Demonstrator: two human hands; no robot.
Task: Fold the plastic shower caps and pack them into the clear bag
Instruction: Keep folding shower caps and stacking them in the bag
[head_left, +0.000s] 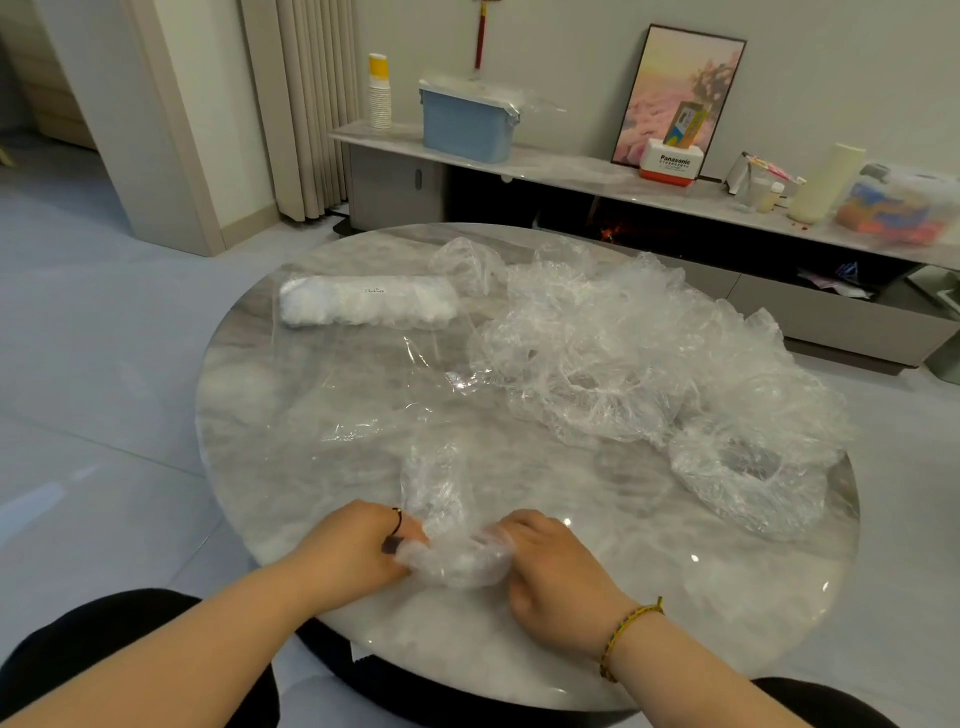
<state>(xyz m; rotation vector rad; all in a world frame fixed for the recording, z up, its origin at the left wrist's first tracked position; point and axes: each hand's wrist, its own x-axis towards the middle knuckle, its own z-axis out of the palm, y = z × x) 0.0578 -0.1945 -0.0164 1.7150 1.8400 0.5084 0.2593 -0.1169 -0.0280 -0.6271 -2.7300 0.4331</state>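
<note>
A clear plastic shower cap (452, 551) lies bunched at the near edge of the round marble table (675, 613). My left hand (353, 551) grips its left end and my right hand (550, 566) grips its right end; the cap's loose tail runs away from me toward the table's middle. A flat clear bag (363, 395) lies spread on the table beyond my hands. A pile of loose shower caps (623, 353) covers the right half, with one open cap (748, 483) at the near right. A long clear bag packed with white folded caps (363, 306) lies at the far left.
Behind the table runs a low shelf (571, 166) holding a blue lidded bin (467, 124), a stack of paper cups (379, 93), a framed picture (680, 98) and a Panasonic box (672, 163). Pale tiled floor surrounds the table.
</note>
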